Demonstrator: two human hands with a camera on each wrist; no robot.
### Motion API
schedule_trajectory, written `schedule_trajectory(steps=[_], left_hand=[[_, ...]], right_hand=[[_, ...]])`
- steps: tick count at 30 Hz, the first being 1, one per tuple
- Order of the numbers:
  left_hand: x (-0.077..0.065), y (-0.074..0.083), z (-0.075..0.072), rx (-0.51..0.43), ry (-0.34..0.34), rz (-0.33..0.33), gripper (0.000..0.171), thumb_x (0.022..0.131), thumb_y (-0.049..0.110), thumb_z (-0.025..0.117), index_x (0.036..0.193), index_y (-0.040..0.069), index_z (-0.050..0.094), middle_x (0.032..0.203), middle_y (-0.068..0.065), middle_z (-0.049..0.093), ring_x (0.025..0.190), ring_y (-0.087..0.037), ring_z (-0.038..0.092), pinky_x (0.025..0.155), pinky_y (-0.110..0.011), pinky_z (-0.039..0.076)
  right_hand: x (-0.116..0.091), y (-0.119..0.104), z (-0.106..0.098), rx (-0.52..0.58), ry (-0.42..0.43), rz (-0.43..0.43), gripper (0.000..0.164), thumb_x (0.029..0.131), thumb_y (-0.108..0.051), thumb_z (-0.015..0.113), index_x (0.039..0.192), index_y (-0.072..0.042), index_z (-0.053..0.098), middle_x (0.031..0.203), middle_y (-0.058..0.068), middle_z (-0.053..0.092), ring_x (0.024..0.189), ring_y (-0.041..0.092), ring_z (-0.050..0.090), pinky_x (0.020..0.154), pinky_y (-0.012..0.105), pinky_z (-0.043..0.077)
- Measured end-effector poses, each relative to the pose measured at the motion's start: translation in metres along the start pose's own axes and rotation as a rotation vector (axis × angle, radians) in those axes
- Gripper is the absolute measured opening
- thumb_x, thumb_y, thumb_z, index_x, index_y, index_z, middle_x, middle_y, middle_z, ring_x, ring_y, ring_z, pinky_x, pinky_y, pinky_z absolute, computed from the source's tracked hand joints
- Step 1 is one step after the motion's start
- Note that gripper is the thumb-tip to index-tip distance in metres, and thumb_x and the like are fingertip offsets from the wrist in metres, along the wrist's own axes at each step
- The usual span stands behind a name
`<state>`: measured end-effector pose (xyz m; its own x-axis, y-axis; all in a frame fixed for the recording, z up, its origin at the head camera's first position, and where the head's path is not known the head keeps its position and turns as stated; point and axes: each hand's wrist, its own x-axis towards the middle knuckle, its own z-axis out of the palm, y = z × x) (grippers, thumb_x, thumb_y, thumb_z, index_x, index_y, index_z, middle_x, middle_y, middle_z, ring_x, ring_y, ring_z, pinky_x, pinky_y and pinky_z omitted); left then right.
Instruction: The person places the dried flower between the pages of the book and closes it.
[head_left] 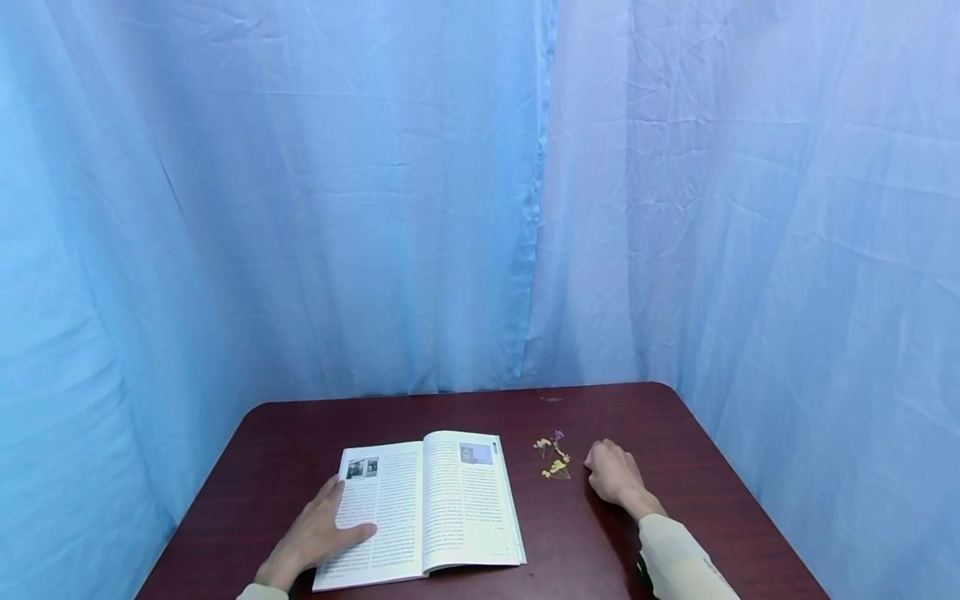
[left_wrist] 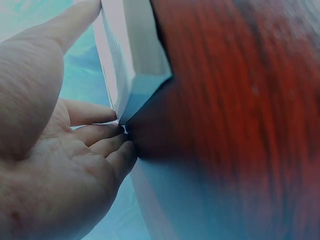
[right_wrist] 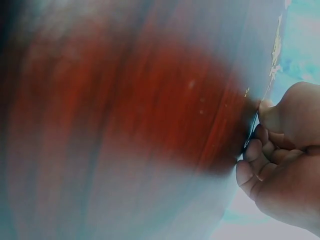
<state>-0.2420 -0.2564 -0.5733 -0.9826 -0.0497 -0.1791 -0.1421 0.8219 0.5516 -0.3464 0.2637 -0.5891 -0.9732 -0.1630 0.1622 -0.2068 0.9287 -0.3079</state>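
An open book (head_left: 457, 500) lies on the dark reddish-brown table, with text columns and small pictures on its pages. My left hand (head_left: 321, 530) holds its left side: the thumb lies on the left page and the fingers are at the outer edge. In the left wrist view the fingertips (left_wrist: 116, 120) meet the book's edge (left_wrist: 145, 55). My right hand (head_left: 615, 472) rests on the table with its fingers curled, just right of several small dried flowers (head_left: 557, 468), yellow and purple. No held thing shows in the right wrist view, where the fingers (right_wrist: 254, 150) touch the tabletop.
The table (head_left: 465, 409) has rounded far corners. Blue curtains (head_left: 360, 208) hang behind it and along both sides. Between the book and my right hand lie the flowers, a little way from the book's right edge.
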Motion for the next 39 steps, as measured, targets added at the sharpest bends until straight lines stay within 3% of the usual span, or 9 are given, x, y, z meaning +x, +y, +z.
schedule_trajectory(steps=[6,11,20,28,32,39], left_hand=[[0.0,0.0,0.0,0.0,0.0,-0.001,0.129,0.086,0.06,0.092,0.173,-0.012,0.027,0.181,-0.04,0.022,0.165,-0.065,0.029,0.134,-0.077,0.032],[0.0,-0.001,0.0,-0.007,-0.002,0.002,0.13,0.086,0.06,0.092,0.172,-0.012,0.027,0.181,-0.04,0.022,0.165,-0.065,0.029,0.134,-0.078,0.031],[0.0,0.0,-0.001,-0.006,-0.001,0.012,0.129,0.086,0.059,0.092,0.173,-0.011,0.028,0.181,-0.04,0.023,0.165,-0.065,0.03,0.133,-0.078,0.032],[0.0,-0.001,0.0,0.001,0.004,0.016,0.128,0.085,0.06,0.092,0.173,-0.01,0.03,0.18,-0.04,0.025,0.164,-0.065,0.032,0.132,-0.079,0.034],[0.0,-0.002,0.001,-0.004,0.004,0.022,0.128,0.085,0.06,0.093,0.173,-0.009,0.031,0.18,-0.039,0.025,0.163,-0.065,0.032,0.131,-0.079,0.035],[-0.001,0.0,-0.002,-0.028,0.0,0.022,0.128,0.085,0.058,0.094,0.173,-0.01,0.029,0.18,-0.04,0.024,0.163,-0.067,0.032,0.13,-0.08,0.035]], right_hand=[[0.0,-0.001,0.001,-0.019,-0.008,-0.005,0.013,0.098,0.003,0.068,0.089,-0.007,0.066,0.093,0.01,0.065,0.087,0.03,0.065,0.086,0.058,0.06],[-0.001,-0.002,-0.005,0.029,-0.026,0.005,0.013,0.1,0.003,0.065,0.091,-0.006,0.067,0.096,0.009,0.065,0.09,0.026,0.062,0.088,0.057,0.06],[0.0,0.006,-0.017,0.175,0.013,0.032,0.025,0.088,0.016,0.053,0.082,-0.008,0.051,0.088,0.007,0.056,0.082,0.02,0.047,0.079,0.034,0.045],[-0.003,0.01,-0.024,0.228,0.012,0.049,0.031,0.108,0.005,0.05,0.081,-0.01,0.048,0.093,0.008,0.054,0.085,0.02,0.047,0.08,0.035,0.041],[-0.004,0.008,-0.027,0.244,0.008,0.062,0.022,0.109,0.004,0.051,0.09,-0.007,0.054,0.09,0.007,0.055,0.08,0.02,0.049,0.077,0.034,0.042],[-0.006,-0.01,-0.03,0.287,0.026,0.04,0.014,0.111,-0.001,0.061,0.103,-0.005,0.071,0.095,0.009,0.075,0.075,0.015,0.058,0.076,0.034,0.052]])
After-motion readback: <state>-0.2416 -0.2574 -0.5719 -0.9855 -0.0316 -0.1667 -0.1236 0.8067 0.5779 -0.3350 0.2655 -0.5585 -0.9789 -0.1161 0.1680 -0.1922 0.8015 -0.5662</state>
